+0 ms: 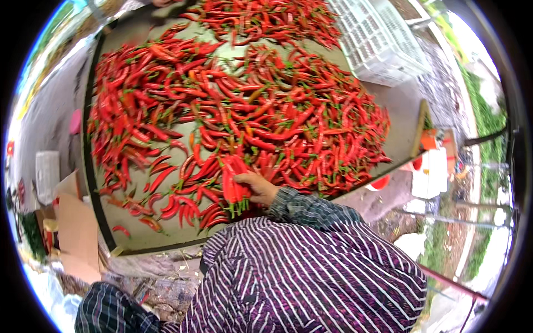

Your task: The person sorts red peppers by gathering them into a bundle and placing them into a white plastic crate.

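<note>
My right hand [260, 187] is closed around a bunch of red chili peppers [235, 176] at the near edge of the table. They lie side by side, with their green stems bunched at the lower end. A checked sleeve [305, 208] covers my right forearm. Past the hand, loose red chili peppers [266, 119] spread thickly over the table [158, 236]. Of my left arm only a checked sleeve [114, 311] shows at the lower left; the left hand is out of view.
A white plastic crate [383, 50] stands at the table's far right. Left of the table are an open cardboard box [79, 236] and a white container [48, 176]. Another person's blurred hand [162, 3] is at the top edge. A white box [429, 175] stands beyond the right edge.
</note>
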The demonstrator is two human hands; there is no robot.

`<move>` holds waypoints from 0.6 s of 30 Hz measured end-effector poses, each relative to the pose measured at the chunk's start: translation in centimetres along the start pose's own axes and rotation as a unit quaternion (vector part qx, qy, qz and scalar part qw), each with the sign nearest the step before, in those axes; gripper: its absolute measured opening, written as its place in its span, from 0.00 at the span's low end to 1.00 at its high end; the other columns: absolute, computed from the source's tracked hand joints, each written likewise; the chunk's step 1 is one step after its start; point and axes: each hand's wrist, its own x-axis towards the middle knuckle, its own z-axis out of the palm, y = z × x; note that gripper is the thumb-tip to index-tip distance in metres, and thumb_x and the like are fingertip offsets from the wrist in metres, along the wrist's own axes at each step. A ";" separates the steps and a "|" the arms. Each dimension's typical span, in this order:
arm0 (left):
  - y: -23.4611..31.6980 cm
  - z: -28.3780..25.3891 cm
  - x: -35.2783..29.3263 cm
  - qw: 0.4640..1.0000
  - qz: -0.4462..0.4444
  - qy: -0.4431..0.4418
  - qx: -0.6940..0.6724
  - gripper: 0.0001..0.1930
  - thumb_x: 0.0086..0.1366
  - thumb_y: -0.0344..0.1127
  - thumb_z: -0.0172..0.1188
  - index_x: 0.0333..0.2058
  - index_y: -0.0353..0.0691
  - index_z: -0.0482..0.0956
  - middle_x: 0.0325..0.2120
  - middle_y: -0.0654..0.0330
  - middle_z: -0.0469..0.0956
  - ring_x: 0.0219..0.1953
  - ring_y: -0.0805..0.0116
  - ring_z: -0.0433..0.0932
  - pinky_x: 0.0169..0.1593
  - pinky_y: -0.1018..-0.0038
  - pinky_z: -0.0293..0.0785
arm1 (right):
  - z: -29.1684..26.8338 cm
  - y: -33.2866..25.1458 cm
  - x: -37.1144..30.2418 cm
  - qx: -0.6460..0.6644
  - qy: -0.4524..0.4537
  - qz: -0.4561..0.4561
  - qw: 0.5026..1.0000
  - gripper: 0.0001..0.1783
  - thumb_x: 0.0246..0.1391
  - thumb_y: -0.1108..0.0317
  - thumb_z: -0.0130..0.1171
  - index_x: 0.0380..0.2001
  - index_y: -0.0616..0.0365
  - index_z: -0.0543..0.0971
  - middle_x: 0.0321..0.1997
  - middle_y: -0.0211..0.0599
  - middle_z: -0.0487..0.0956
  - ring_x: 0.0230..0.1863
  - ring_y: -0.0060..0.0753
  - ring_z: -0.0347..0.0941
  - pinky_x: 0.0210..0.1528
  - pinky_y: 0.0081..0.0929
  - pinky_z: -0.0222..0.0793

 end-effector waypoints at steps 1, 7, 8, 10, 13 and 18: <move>-0.2 0.3 0.0 1.000 -0.003 0.000 -0.002 0.13 0.66 0.37 0.47 0.46 0.41 0.71 0.40 0.59 0.72 0.44 0.66 0.68 0.42 0.72 0.67 | -0.6 -0.1 0.6 0.018 -0.021 0.002 1.000 0.15 0.51 0.67 0.56 0.43 0.56 0.72 0.37 0.33 0.79 0.33 0.27 0.77 0.39 0.29 0.75; -0.7 1.4 0.9 1.000 -0.006 -0.021 0.002 0.12 0.66 0.37 0.47 0.45 0.40 0.71 0.39 0.59 0.73 0.42 0.67 0.68 0.41 0.72 0.67 | -2.2 -0.4 0.7 0.042 -0.026 -0.029 0.998 0.18 0.51 0.68 0.55 0.45 0.60 0.70 0.40 0.39 0.77 0.41 0.34 0.76 0.42 0.30 0.76; -0.8 1.5 1.0 1.000 -0.006 -0.025 0.003 0.12 0.66 0.37 0.47 0.45 0.40 0.71 0.39 0.59 0.73 0.42 0.67 0.68 0.41 0.72 0.67 | -2.9 0.2 1.1 0.051 -0.057 -0.037 0.996 0.17 0.52 0.68 0.55 0.45 0.60 0.70 0.41 0.41 0.77 0.42 0.37 0.76 0.44 0.32 0.75; -1.0 1.3 0.7 1.000 -0.010 -0.020 0.006 0.12 0.66 0.37 0.47 0.44 0.40 0.71 0.38 0.60 0.73 0.41 0.67 0.69 0.41 0.73 0.68 | -2.6 0.3 1.9 0.005 0.005 -0.018 1.000 0.16 0.52 0.68 0.55 0.44 0.59 0.71 0.41 0.37 0.77 0.40 0.32 0.76 0.45 0.31 0.74; -1.5 0.6 0.4 1.000 -0.019 -0.019 0.010 0.11 0.66 0.37 0.47 0.44 0.40 0.71 0.38 0.60 0.73 0.41 0.67 0.69 0.40 0.73 0.68 | -1.9 0.0 2.3 0.001 -0.005 -0.023 1.000 0.16 0.51 0.68 0.56 0.43 0.58 0.71 0.39 0.33 0.77 0.39 0.28 0.76 0.44 0.29 0.74; -2.4 1.0 0.7 1.000 -0.010 -0.024 0.005 0.11 0.66 0.36 0.47 0.43 0.40 0.71 0.37 0.60 0.73 0.39 0.68 0.69 0.39 0.73 0.68 | -2.8 0.4 2.3 0.035 -0.043 -0.048 0.997 0.17 0.49 0.68 0.57 0.43 0.60 0.71 0.37 0.37 0.77 0.37 0.33 0.77 0.42 0.35 0.76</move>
